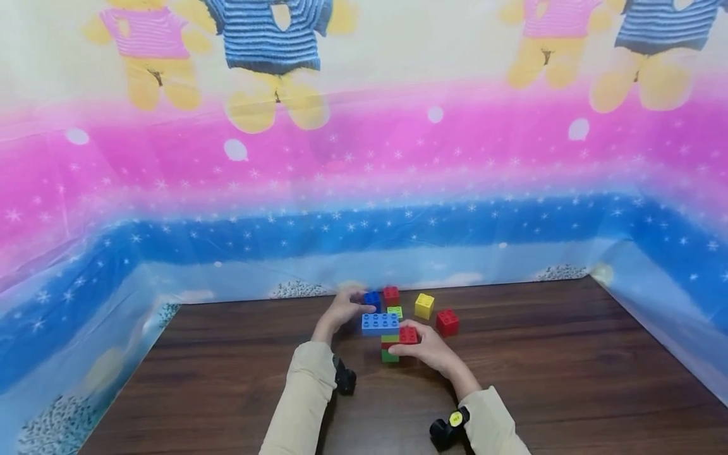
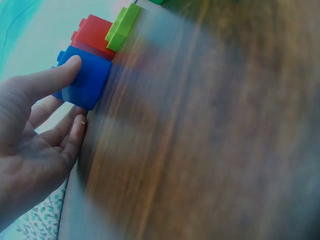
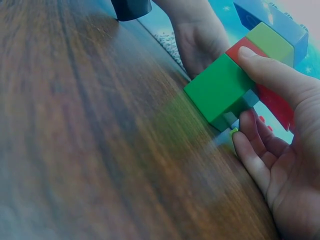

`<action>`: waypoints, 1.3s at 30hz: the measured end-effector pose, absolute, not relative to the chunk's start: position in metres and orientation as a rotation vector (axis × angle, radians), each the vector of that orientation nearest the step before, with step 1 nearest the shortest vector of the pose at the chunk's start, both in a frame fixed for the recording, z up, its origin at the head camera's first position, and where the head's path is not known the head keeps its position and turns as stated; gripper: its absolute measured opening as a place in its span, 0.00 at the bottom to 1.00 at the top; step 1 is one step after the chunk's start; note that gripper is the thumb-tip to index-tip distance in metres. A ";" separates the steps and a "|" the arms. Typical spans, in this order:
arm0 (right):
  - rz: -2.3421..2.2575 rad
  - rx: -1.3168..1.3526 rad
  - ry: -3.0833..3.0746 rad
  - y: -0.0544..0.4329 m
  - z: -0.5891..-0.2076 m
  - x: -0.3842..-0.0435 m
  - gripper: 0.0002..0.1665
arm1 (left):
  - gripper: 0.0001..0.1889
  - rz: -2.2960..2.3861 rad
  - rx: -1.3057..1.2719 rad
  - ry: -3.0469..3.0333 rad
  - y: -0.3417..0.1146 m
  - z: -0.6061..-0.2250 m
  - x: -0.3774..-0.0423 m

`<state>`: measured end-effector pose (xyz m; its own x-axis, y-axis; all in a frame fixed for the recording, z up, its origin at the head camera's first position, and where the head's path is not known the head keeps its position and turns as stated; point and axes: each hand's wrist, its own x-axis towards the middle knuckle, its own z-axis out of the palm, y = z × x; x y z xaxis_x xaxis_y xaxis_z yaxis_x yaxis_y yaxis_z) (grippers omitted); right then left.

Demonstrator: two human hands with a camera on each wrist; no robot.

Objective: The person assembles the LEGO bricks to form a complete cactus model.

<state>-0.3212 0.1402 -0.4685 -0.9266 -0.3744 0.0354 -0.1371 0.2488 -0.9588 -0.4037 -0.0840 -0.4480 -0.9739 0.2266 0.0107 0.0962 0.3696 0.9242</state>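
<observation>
In the head view, my left hand (image 1: 341,311) is at the back of the table, thumb and fingers around a dark blue toy brick (image 1: 372,300). The left wrist view shows the thumb on a face of this blue brick (image 2: 91,82), its base at the tabletop. My right hand (image 1: 432,347) grips a stack of bricks, thumb against its red layer (image 1: 407,335). That stack has a green brick (image 3: 220,90) at the bottom, then red, then a lime brick (image 3: 272,42), and a wide light blue brick (image 1: 380,324) on top, overhanging to the left.
Behind the stack are a red brick (image 1: 391,295) and a low lime brick (image 1: 395,311), close to the dark blue one. Farther right lie a yellow brick (image 1: 424,306) and another red brick (image 1: 447,322). A printed cloth (image 1: 364,234) borders the wooden table (image 1: 569,366).
</observation>
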 end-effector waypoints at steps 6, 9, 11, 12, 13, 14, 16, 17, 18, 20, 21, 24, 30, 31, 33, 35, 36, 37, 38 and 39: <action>-1.753 -0.480 2.307 0.137 -0.469 -0.319 0.28 | 0.17 1.694 0.292 2.486 -0.093 -0.449 -0.397; -1.757 -0.492 2.300 0.135 -0.471 -0.320 0.28 | 0.18 1.699 0.303 2.495 -0.100 -0.446 -0.390; -1.750 -0.485 2.301 0.134 -0.471 -0.319 0.29 | 0.19 1.682 0.345 2.524 -0.104 -0.442 -0.385; -1.747 -0.478 2.301 0.134 -0.470 -0.319 0.29 | 0.19 1.678 0.361 2.529 -0.106 -0.440 -0.383; -1.747 -0.473 2.300 0.133 -0.470 -0.319 0.29 | 0.19 1.673 0.378 2.529 -0.108 -0.438 -0.380; -1.743 -0.466 2.302 0.133 -0.470 -0.319 0.29 | 0.19 1.668 0.398 2.530 -0.109 -0.436 -0.378; -1.737 -0.456 2.308 0.133 -0.469 -0.319 0.29 | 0.18 1.664 0.415 2.515 -0.110 -0.434 -0.376; -1.739 -0.454 2.306 0.133 -0.468 -0.319 0.30 | 0.18 1.666 0.421 2.505 -0.110 -0.433 -0.376; -1.740 -0.450 2.308 0.133 -0.468 -0.319 0.30 | 0.17 1.677 0.417 2.496 -0.110 -0.433 -0.375; -1.736 -0.447 2.314 0.134 -0.468 -0.320 0.30 | 0.16 1.686 0.414 2.502 -0.110 -0.432 -0.374; -1.734 -0.449 2.313 0.134 -0.468 -0.320 0.30 | 0.16 1.694 0.402 2.508 -0.110 -0.431 -0.373; -1.731 -0.458 2.307 0.136 -0.469 -0.321 0.30 | 0.15 1.734 0.373 2.544 -0.111 -0.429 -0.369; -1.739 -0.461 2.305 0.141 -0.470 -0.321 0.31 | 0.14 1.854 0.393 2.492 -0.108 -0.423 -0.357; -1.738 -0.456 2.307 0.142 -0.469 -0.321 0.31 | 0.14 1.867 0.405 2.479 -0.107 -0.422 -0.355; -1.736 -0.458 2.312 0.143 -0.469 -0.321 0.31 | 0.15 1.883 0.426 2.464 -0.106 -0.420 -0.351; -1.741 -0.465 2.304 0.142 -0.468 -0.321 0.31 | 0.15 1.910 0.446 2.450 -0.107 -0.418 -0.348; -1.744 -0.471 2.299 0.142 -0.467 -0.321 0.30 | 0.15 1.922 0.448 2.446 -0.108 -0.416 -0.346; -1.747 -0.476 2.294 0.141 -0.467 -0.321 0.30 | 0.15 1.933 0.454 2.447 -0.108 -0.415 -0.345; -1.751 -0.485 2.286 0.140 -0.466 -0.321 0.30 | 0.15 1.942 0.458 2.444 -0.109 -0.413 -0.344; -1.753 -0.488 2.282 0.139 -0.466 -0.321 0.30 | 0.15 1.949 0.457 2.443 -0.109 -0.411 -0.342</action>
<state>-0.3213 0.1395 -0.4659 -0.9200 -0.3910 0.0258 -0.1258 0.2324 -0.9644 -0.3421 -0.1092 -0.4114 -0.9580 0.2131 0.1918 0.2343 0.1967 0.9521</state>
